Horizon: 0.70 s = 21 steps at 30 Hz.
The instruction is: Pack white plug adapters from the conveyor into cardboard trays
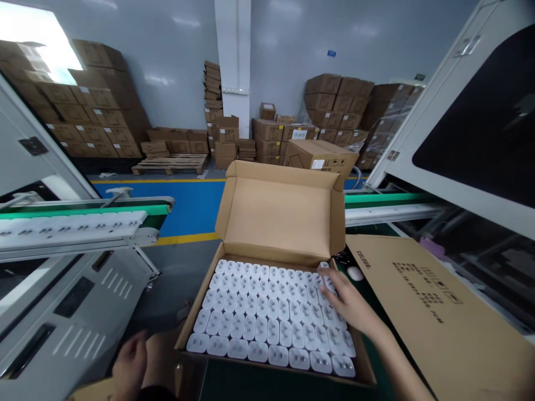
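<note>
An open cardboard carton stands before me, its lid folded back. Rows of white plug chargers fill it, metal prongs facing up; those along the front row lie crosswise. At the far right corner, the fingers of my right hand are closed around a white charger, partly covered by them. My left hand is low on the left, outside the carton and touching none of the chargers. Motion smears its curled fingers, and whether they hold anything does not show.
On the left, a conveyor carries a line of white chargers. Another conveyor runs in on the right beside a machine with a dark window. A printed cardboard sheet lies at right. Stacked cartons line the wall.
</note>
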Each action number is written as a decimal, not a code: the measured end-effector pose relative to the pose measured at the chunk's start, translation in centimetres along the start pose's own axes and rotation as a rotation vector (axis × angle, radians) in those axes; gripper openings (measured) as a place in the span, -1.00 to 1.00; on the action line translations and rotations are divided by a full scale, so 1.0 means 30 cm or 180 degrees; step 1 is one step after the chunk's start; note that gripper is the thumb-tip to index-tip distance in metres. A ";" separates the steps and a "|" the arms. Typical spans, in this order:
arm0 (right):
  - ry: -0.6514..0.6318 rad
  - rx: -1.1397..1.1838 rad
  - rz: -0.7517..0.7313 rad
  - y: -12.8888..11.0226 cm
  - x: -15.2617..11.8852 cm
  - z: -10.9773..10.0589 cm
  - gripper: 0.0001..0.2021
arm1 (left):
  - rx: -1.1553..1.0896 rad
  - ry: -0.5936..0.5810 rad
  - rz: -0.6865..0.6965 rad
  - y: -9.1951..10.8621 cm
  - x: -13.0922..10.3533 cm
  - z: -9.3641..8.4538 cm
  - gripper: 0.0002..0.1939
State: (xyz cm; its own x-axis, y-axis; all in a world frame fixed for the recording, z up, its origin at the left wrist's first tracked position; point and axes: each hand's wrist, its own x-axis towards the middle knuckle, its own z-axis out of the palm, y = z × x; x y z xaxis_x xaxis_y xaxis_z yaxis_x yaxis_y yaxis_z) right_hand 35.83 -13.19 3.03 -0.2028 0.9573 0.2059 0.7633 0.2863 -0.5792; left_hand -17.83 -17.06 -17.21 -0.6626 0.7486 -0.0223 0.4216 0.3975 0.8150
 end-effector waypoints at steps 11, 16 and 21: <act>-0.0496 -0.2017 0.0134 0.070 0.223 0.019 -0.71 | 0.0125 -0.2560 0.2865 1.143 -0.219 0.152 -0.68; -0.0179 -0.2378 0.0929 0.028 0.224 0.052 -0.77 | 0.0518 -0.3081 0.3017 1.238 -0.355 0.438 -0.68; -0.0129 -0.2233 0.1465 0.008 0.270 0.094 -0.73 | 0.0905 -0.3606 0.3205 1.280 -0.443 0.627 -0.78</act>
State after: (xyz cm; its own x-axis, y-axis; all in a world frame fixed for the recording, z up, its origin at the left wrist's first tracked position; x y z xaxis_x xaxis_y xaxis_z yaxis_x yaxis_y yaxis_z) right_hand 32.65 -5.27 2.32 0.2104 0.9771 0.0329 0.9770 -0.2114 0.0292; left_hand 18.80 -1.77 3.49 0.7057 0.7051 -0.0695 0.5784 -0.5167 0.6313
